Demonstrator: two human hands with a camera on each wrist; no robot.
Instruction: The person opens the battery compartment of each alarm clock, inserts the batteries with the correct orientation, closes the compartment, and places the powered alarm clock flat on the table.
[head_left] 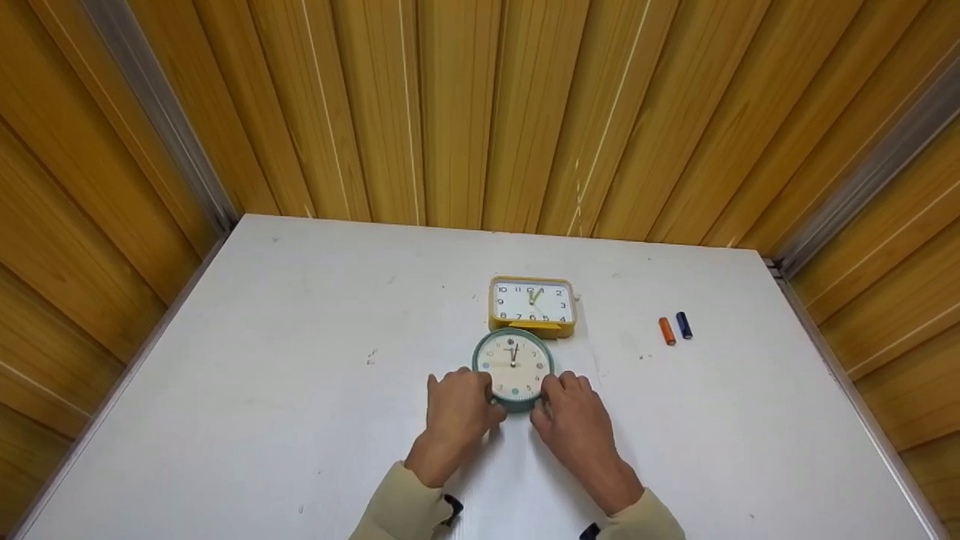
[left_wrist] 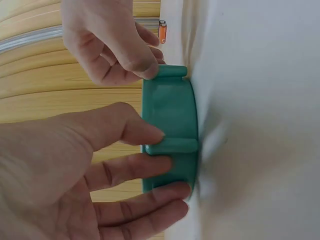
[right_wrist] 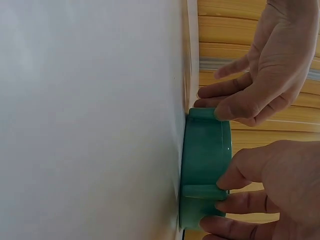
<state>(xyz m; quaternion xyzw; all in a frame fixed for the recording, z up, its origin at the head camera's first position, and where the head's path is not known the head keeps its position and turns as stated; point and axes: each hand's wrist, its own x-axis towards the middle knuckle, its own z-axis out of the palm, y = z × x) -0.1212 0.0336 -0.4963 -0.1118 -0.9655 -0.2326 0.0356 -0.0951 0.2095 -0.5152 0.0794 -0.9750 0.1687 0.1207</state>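
Note:
A round green clock (head_left: 514,365) with a cream face lies face up on the white table. My left hand (head_left: 459,409) grips its left side, with the thumb at one of the short green feet (left_wrist: 172,145). On the opposite side my right hand (head_left: 576,416) pinches the rim, its thumb by the other foot (right_wrist: 204,190). Both wrist views show the green side wall (left_wrist: 172,107) between the two hands, its back close against the tabletop. A yellow rectangular alarm clock (head_left: 532,306) lies face up just beyond the green one, their edges meeting in the head view.
An orange battery (head_left: 667,331) and a dark blue battery (head_left: 684,325) lie side by side on the right of the white table (head_left: 300,337). Ribbed wood-pattern walls (head_left: 457,112) stand behind the table and along both sides.

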